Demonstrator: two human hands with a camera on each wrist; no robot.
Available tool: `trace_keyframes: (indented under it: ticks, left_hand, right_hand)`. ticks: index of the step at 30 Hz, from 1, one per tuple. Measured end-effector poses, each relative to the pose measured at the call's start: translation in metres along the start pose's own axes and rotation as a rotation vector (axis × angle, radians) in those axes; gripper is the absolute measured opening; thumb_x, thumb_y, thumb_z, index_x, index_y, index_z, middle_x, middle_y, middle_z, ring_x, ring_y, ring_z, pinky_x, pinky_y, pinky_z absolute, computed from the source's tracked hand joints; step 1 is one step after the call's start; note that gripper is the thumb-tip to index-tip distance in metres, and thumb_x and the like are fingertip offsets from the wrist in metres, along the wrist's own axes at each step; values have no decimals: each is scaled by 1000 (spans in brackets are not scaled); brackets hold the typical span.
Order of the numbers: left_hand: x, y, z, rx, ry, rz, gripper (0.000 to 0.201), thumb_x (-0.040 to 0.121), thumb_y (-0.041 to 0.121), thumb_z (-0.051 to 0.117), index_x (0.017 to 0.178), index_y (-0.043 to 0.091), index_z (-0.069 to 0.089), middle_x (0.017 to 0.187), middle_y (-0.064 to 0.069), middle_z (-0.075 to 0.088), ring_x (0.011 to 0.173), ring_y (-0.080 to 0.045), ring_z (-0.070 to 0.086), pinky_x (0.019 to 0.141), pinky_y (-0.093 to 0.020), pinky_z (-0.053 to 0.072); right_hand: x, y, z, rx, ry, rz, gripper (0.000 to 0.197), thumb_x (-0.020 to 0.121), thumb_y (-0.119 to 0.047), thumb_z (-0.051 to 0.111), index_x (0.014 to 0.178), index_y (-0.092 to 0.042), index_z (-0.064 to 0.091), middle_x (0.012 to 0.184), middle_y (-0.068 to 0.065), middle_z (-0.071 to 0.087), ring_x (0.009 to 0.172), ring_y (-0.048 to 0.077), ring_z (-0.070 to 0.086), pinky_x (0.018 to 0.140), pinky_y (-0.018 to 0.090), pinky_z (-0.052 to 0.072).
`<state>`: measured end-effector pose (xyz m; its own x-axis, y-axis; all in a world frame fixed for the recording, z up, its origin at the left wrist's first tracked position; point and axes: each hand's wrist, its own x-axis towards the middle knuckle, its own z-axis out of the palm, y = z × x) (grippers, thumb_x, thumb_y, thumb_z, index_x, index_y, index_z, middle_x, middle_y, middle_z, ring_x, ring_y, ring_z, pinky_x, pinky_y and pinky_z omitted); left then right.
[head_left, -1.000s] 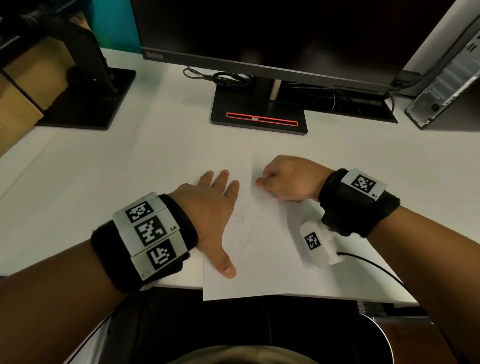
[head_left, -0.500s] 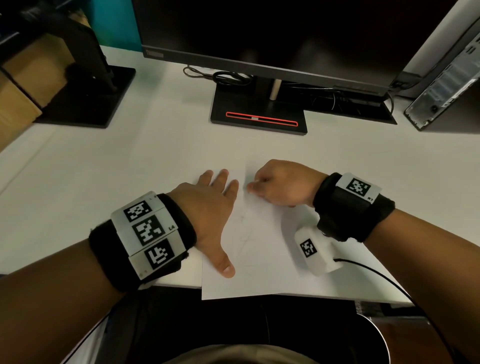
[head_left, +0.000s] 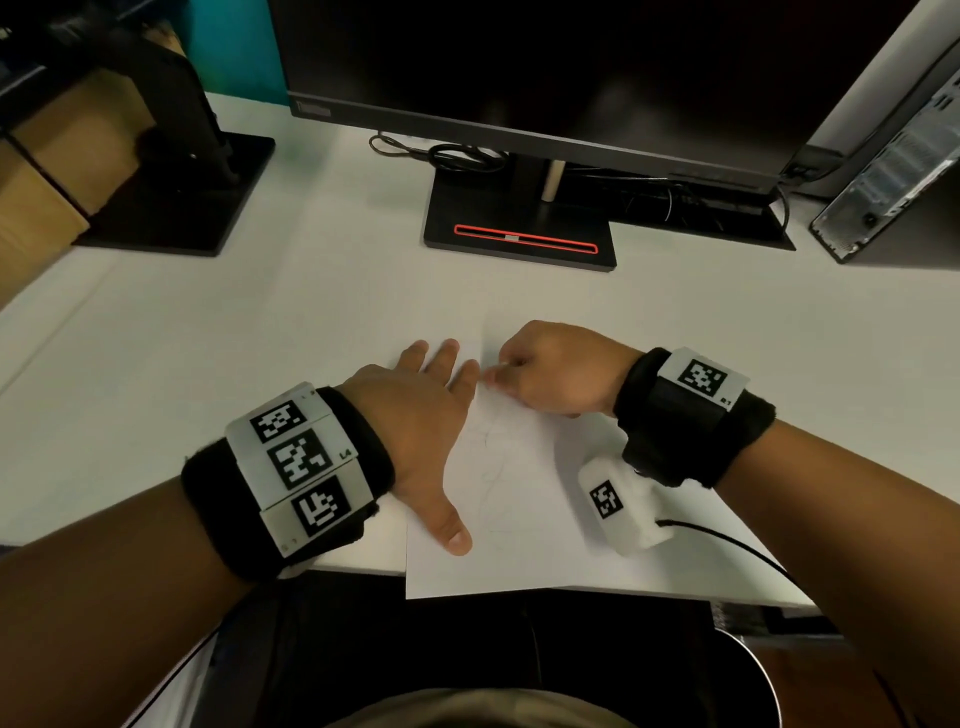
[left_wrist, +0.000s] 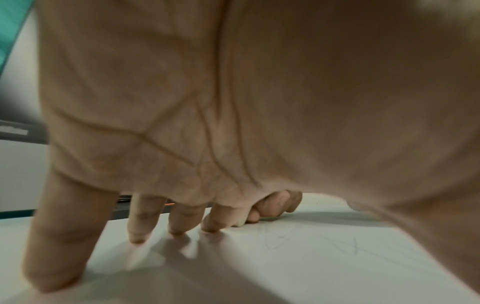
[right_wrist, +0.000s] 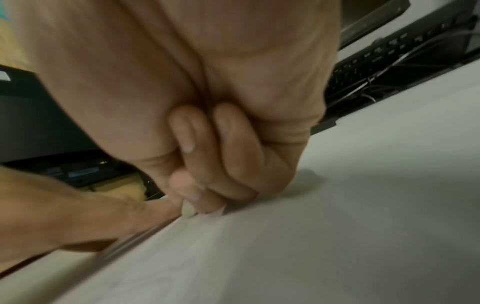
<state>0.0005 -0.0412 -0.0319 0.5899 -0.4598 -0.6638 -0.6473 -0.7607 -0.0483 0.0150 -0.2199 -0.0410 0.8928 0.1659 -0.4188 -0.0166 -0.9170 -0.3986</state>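
Note:
A white sheet of paper with faint pencil scribbles lies at the near edge of the white desk. My left hand lies flat, fingers straight and spread, and presses down the sheet's left side. My right hand is curled at the sheet's top edge, just right of the left fingertips. It pinches a small whitish eraser-like piece against the paper; the same piece shows in the left wrist view. The scribbles lie close in front of it.
A dark monitor on a black base with a red slot stands behind the paper, with cables beside it. A second black stand is at far left, a computer case at far right, a keyboard behind.
My right hand has slid a little to the left along the paper's top edge, closer to the left fingertips. The left hand stays flat in place.

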Motion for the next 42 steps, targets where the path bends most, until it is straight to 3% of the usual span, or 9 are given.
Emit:
trace_keyframes:
  ticks: [9,15,19,23,28,32,35,39,42]
  left_hand:
    - [0,0,0,1,6,2,160,51,86,73,153,15,-27,160,-6,-34,151,-30,-19,116,-50,27]
    - [-4,-6,-1,-40,22,9,156,54,87,70,155,11,-23,162,-1,-30,152,-23,-18,119,-49,24]
    - [-2,-13,-3,-114,83,5,136,66,80,69,159,16,-6,167,0,-15,153,-25,-4,117,-51,30]
    - [-1,-13,0,-122,137,-30,130,64,76,75,156,9,12,165,-7,9,148,-29,17,110,-49,40]
    - [-2,-12,1,-94,121,-55,137,64,80,71,158,8,2,168,-3,-7,152,-28,9,112,-48,38]
    - [-2,-15,3,-106,121,-55,139,63,82,69,159,11,-2,168,-1,-9,153,-27,5,112,-49,38]
    - [0,-16,4,-88,117,-50,139,63,85,66,159,12,-3,168,-1,-10,153,-27,4,113,-50,36]
    - [-1,-18,6,-75,121,-43,139,64,86,63,159,12,-7,167,-1,-13,153,-27,-1,117,-51,28]
    - [0,-19,8,-77,121,-33,139,65,87,61,159,12,-9,167,-1,-14,153,-28,-3,118,-50,26]
  right_hand:
    - [1,0,0,-7,-22,-21,47,104,-39,47,67,-10,55,58,5,53,49,17,46,53,26,42]
    - [3,7,-4,45,53,28,45,104,-38,47,73,-8,61,61,5,57,49,17,50,57,27,45]
    - [2,11,-2,112,53,52,45,104,-36,47,74,-7,64,64,9,62,49,20,52,50,25,46]
    - [1,4,3,-15,75,-12,45,104,-38,45,74,-8,60,76,11,67,62,20,56,59,29,45]
    - [6,-2,1,-62,3,-37,49,104,-41,46,68,-10,58,66,7,61,59,20,54,58,29,42]
    - [5,-6,3,-116,38,-70,47,105,-39,45,66,-13,52,69,4,58,64,19,51,56,29,35]
    - [2,-10,9,-125,-44,-104,48,104,-40,46,65,-13,52,64,3,55,59,17,49,58,29,38]
    - [6,-7,1,-101,31,-62,48,105,-39,45,66,-12,53,70,5,57,63,19,51,57,28,36]
    - [3,-11,10,-154,-23,-129,48,105,-40,45,67,-11,52,68,3,54,63,18,49,58,29,37]
